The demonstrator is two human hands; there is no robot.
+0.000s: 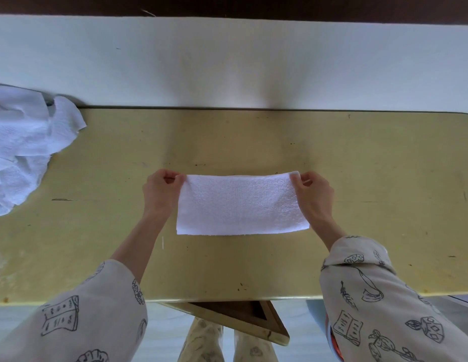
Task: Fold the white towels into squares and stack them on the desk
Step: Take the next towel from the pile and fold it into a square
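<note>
Two hands are pinching the folded towel (242, 203) lying on the desk (358, 178): left hand (161, 190) gripping its far left corner, right hand (312, 192) its far right. Left of it, crumpled towels (26, 142) are lying heaped

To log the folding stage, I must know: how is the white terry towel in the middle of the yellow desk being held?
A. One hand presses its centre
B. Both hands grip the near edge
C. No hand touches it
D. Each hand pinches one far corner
D: the left hand and the right hand each pinch one far corner of the white terry towel, whose near edge lies on the yellow desk.
</note>
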